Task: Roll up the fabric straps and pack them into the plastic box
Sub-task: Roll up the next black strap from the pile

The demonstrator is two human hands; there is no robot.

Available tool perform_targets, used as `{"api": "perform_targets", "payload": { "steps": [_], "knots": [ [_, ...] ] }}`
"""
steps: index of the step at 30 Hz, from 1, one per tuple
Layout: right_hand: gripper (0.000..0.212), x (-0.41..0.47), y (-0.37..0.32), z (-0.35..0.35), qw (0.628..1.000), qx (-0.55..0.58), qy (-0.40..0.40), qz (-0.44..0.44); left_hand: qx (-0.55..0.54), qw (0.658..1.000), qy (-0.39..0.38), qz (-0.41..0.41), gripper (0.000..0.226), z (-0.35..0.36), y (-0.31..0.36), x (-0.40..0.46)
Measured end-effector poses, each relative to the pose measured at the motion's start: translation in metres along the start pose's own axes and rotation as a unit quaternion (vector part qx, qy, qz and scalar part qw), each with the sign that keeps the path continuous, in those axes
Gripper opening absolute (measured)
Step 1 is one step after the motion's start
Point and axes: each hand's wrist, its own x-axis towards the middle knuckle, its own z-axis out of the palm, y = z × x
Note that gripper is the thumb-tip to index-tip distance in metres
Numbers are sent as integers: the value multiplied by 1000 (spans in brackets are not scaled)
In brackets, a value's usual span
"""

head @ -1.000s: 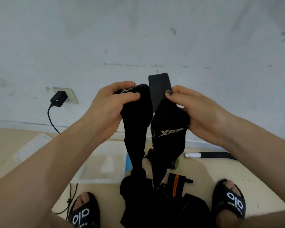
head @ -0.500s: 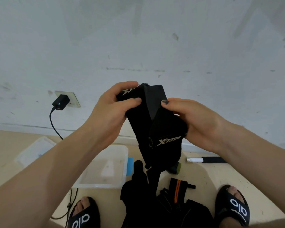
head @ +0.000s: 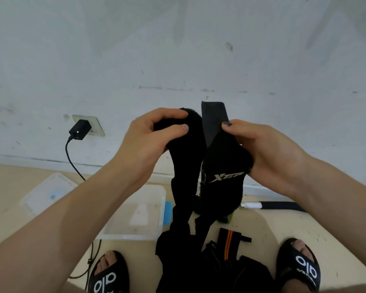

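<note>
Left hand [head: 150, 136] and right hand [head: 260, 151] each gripping the black strap [head: 222, 178], mid frame. Clear plastic box [head: 156, 233] on the floor, lower middle.

A plain room in a home: scuffed white wall [head: 178, 49] with a charger [head: 80, 130] plugged into a socket [head: 96, 129], beige floor [head: 13, 187] below the wall, slippers [head: 108, 275] worn.

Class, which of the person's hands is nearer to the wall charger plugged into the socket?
Left. The left hand grips black fabric just right of the charger; the right hand is farther right.
</note>
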Motion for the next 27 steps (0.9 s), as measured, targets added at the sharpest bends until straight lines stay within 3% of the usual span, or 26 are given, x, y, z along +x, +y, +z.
{"api": "perform_targets", "payload": {
  "steps": [8, 17, 22, 27],
  "knots": [
    [30, 1, 6, 5, 990, -137, 28, -25, 49, 998, -25, 3, 23, 4, -2, 0],
    [20, 4, 8, 21, 988, -145, 44, -29, -4, 1000, -4, -20, 34, 18, 7, 0],
    [19, 4, 8, 21, 989, -135, 44, -33, 56, 998, -17, 1, 20, 14, -1, 3],
    [21, 3, 8, 19, 990, -133, 43, -28, 61, 998, -15, 6, 21, 15, 1, 4]
  ]
}}
